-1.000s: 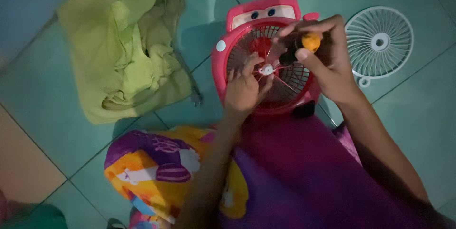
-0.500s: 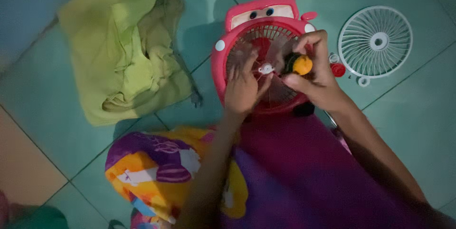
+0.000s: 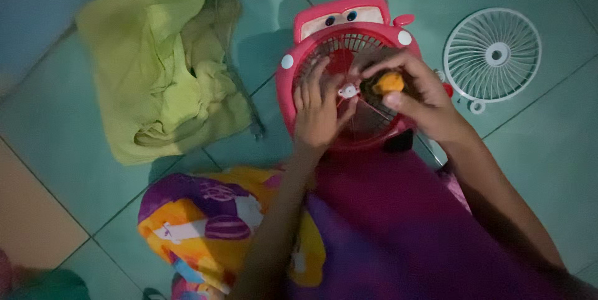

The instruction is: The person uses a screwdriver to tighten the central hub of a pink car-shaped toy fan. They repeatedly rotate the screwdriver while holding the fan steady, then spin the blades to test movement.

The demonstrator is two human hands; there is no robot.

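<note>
- the red toy-car fan lies on its back on the tiled floor, up against the person's lap, front grille off and its red blades bare.
- the right hand has its grip pinched shut on an orange-handled screwdriver, whose tip seems to sit near the white hub; the shaft is hidden under the fingers, so i can't say whether it is seated.
- the left hand rests flat on the fan just left of that grip, fingers loosely spread, holding nothing, fingertips right beside the hub. if the tip slips sideways, those fingertips would be the first thing it meets.
- nothing but that flat palm steadies the fan; a hard twist could turn the whole body on the smooth tiles.
- the light is dim, so a small part coming loose at the hub could easily roll away unseen.
- the white fan grille lies on the floor to the right of the grip, near the elbow's path; a swing could knock it.
- the yellow-green cloth sits well off to the left, out of harm's way.
</note>
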